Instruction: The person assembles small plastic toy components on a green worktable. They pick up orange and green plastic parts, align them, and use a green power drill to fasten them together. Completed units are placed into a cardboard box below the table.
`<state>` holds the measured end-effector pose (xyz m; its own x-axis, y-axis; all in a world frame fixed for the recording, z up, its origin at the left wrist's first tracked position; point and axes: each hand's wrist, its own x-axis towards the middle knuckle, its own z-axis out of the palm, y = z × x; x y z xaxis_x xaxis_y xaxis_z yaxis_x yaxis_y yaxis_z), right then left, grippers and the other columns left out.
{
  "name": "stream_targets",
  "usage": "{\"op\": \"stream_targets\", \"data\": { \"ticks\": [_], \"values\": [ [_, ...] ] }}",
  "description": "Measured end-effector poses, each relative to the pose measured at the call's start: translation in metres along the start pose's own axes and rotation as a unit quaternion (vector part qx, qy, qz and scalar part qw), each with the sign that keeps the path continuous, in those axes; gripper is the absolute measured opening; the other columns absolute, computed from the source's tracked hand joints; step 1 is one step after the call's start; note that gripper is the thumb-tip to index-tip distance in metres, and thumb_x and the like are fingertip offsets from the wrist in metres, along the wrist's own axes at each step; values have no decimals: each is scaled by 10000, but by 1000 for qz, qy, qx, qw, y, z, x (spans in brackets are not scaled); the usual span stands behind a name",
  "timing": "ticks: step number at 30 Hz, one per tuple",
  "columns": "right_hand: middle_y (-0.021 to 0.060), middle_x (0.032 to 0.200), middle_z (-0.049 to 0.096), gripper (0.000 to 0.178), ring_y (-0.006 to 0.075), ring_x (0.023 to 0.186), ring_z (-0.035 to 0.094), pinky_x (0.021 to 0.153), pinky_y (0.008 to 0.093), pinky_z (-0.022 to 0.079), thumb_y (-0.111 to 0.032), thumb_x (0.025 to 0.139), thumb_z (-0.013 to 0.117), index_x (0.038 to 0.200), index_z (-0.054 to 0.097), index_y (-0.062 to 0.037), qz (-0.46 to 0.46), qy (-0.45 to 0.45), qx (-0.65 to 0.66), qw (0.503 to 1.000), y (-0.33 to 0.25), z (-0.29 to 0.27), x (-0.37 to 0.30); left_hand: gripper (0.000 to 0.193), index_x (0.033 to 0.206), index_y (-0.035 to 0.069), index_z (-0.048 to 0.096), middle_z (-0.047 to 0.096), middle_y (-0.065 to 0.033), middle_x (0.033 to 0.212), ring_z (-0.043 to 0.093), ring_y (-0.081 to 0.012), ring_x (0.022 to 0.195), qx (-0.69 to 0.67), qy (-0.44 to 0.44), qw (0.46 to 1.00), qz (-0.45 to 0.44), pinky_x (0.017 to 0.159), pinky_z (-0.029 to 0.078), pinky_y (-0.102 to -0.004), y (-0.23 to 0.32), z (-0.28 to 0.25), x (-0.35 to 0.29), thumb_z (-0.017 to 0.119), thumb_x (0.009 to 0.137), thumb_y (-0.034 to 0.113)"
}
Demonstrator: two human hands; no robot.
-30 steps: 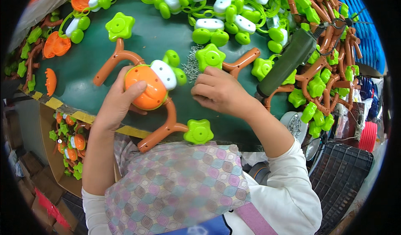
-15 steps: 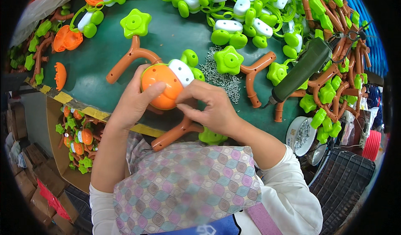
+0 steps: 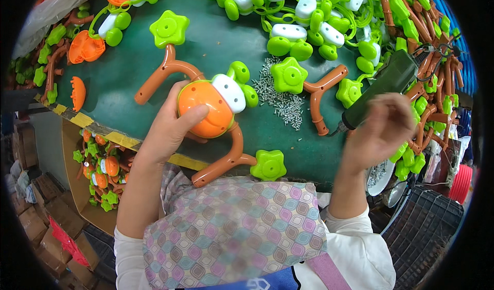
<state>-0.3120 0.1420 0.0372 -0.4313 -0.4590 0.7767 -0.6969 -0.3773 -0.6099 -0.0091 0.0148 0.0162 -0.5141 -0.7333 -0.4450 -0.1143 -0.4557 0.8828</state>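
Note:
My left hand is closed round a toy with an orange, rounded, ladybug-like head, a white eye piece and green rounded knobs. Small dark holes dot the orange shell. A brown forked branch with a green star sticks out on its far side, another brown fork with a green star on its near side. My right hand, smeared by motion, is beside the dark green power screwdriver; whether the fingers touch it is unclear. The screwdriver's tip points toward the table.
Small screws lie scattered mid-table, next to a loose brown fork with a green star. Green and white parts are heaped at the back, brown forks at the right. A cardboard box of similar toys stands at lower left.
My right hand has left the orange head and moved right to the screwdriver. The left hand still holds the toy, nearly in the same place.

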Motion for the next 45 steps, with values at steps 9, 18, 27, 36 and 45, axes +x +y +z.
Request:
{"op": "stream_targets", "data": {
  "ticks": [9,18,27,36,45],
  "values": [
    [209,1135,655,602,200,808,663,722,320,555,-495,1093,365,1308,494,52,323,-122,184,920,45,-43,14,676,1420,70,410,603,-89,1187,682,-177,998,11,-14,1000,-11,639,604,-281,3,2,0,718,913,393],
    [105,977,583,761,184,710,538,661,349,495,-642,955,557,1408,447,-41,350,18,654,670,-24,29,53,645,1408,71,428,610,-91,1189,682,-180,995,25,11,999,-19,633,594,-278,6,9,-1,701,922,395],
    [102,845,616,732,245,733,631,712,399,540,-661,883,667,1276,478,-73,266,-221,452,822,-71,86,-9,630,1387,70,426,619,-96,1163,688,-172,949,31,2,1000,-5,611,583,-274,3,6,3,703,925,396],
    [117,775,665,762,191,662,655,610,290,531,-742,766,735,863,627,6,239,-380,424,787,-60,107,1,577,1327,9,476,613,-95,1147,633,-161,1001,12,-3,998,63,884,542,-317,-7,5,9,730,921,332],
    [112,801,619,929,214,683,626,647,337,550,-739,851,641,1343,431,20,215,-254,446,831,-68,94,12,576,1318,31,499,617,-93,1147,643,-156,998,13,3,999,41,815,570,-298,2,6,7,726,915,376]
  ]
}}
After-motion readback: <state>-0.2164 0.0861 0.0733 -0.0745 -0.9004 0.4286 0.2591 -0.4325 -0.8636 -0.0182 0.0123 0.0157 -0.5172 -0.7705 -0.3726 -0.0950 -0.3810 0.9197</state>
